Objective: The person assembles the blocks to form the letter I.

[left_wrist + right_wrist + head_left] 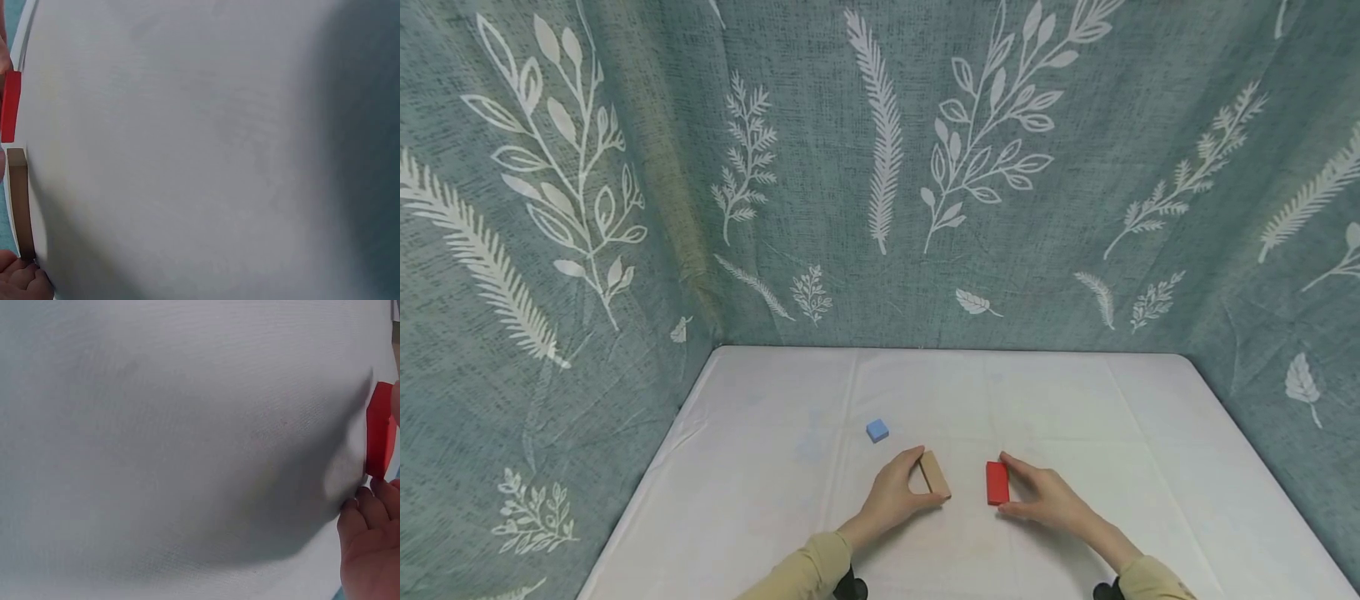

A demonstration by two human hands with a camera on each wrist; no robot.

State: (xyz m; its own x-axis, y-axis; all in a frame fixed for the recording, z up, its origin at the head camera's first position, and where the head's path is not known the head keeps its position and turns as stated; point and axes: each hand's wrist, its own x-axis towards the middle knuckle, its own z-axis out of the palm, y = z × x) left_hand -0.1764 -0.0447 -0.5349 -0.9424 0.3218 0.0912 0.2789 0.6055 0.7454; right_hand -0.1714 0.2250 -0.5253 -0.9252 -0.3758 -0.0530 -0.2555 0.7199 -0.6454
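Note:
My left hand [895,490] pinches a tan wooden block [935,475] by its two ends, thumb at the near end and fingers at the far end. The block lies slightly slanted on the white cloth. To its right, my right hand [1051,498] holds a red block [997,483] the same way, between thumb and fingertips. A gap of white cloth separates the two blocks. In the left wrist view the tan block [20,203] and the red block [10,106] show at the left edge. Fingertips meet one end of the red block [379,428] in the right wrist view.
A small blue cube [877,430] sits on the table beyond my left hand. The white-covered table [1060,400] has a curtain [820,167] with pale leaf patterns behind it and along both sides. Black wrist gear [851,586] shows below the left sleeve.

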